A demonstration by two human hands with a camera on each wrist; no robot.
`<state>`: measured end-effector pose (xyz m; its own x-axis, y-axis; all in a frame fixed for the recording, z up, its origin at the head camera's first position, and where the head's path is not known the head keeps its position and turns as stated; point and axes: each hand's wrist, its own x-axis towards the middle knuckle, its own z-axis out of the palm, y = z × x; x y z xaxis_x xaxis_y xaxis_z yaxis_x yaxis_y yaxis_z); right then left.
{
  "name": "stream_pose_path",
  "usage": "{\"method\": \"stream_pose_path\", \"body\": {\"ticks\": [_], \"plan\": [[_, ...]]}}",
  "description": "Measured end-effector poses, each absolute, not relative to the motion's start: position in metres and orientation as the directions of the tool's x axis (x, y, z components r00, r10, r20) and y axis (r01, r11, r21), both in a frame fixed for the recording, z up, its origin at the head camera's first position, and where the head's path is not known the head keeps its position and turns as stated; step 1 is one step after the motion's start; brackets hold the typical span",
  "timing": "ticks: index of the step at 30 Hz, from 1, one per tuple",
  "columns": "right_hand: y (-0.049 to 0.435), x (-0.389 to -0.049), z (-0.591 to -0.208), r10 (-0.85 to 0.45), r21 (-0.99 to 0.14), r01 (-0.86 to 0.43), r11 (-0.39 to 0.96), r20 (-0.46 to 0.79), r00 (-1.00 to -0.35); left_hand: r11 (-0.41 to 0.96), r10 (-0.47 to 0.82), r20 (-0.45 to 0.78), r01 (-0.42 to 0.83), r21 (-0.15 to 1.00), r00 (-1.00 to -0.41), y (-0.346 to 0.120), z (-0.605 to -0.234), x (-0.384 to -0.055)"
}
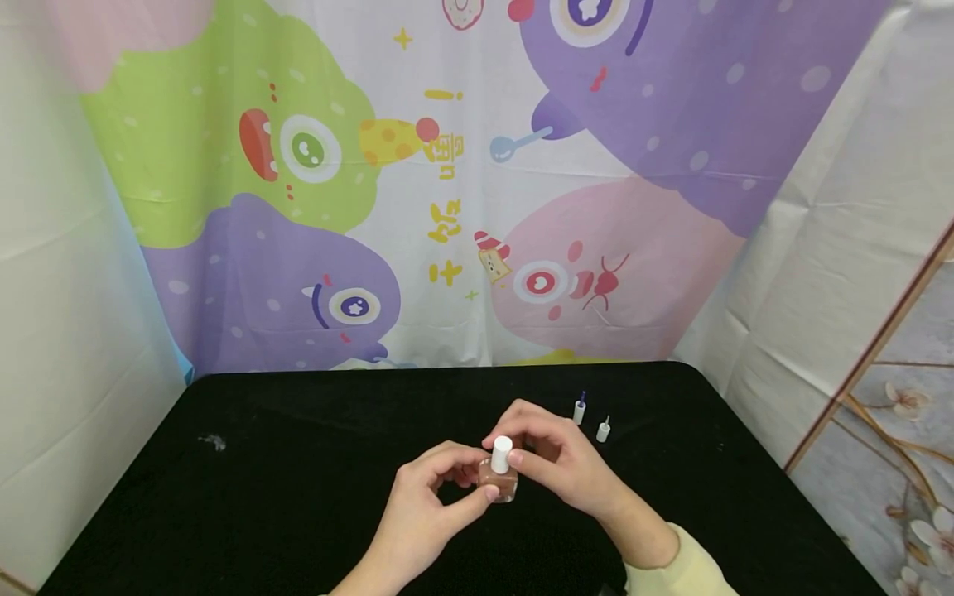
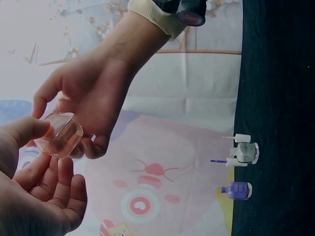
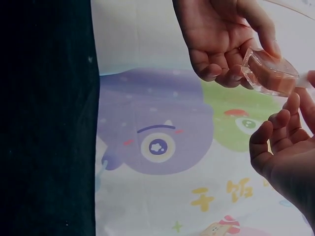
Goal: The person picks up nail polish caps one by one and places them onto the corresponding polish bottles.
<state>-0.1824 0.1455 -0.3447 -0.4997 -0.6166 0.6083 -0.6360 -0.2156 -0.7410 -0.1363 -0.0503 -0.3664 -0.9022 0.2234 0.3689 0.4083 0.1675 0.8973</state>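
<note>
A small glass nail polish bottle (image 1: 498, 480) with brownish-pink polish and a white cap (image 1: 502, 454) is held up over the front half of the table. My left hand (image 1: 426, 497) grips the glass body between thumb and fingers. At the cap, my right hand (image 1: 562, 463) pinches with thumb and fingertips. In the left wrist view the bottle (image 2: 61, 135) shows its base, and the cap is hidden behind it. The right wrist view has the bottle (image 3: 270, 76) tilted between both hands, its cap (image 3: 304, 80) partly covered by the right fingers.
Two white caps stand brush-up at the back right, one with a purple brush (image 1: 580, 410), one with a pale brush (image 1: 603, 430). Beside them are a purple bottle (image 2: 238, 191) and a clear bottle (image 2: 247, 153). The black tabletop (image 1: 298, 480) ends at a patterned curtain (image 1: 447, 331).
</note>
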Motion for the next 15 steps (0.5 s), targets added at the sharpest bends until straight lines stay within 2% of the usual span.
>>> {"method": "stream_pose_path", "body": {"ticks": [5, 15], "plan": [[0.1459, -0.183, -0.3462, -0.594, -0.738, -0.659, -0.147, 0.598, -0.537, 0.166, 0.218, 0.344, 0.382, 0.909, -0.914, -0.0504, -0.3667, -0.1368], [0.1452, -0.1852, -0.3483, -0.574, -0.761, -0.64, -0.104, 0.572, -0.586, 0.16, 0.21, 0.379, 0.414, 0.896, -0.901, -0.0497, -0.3679, -0.1367]]}}
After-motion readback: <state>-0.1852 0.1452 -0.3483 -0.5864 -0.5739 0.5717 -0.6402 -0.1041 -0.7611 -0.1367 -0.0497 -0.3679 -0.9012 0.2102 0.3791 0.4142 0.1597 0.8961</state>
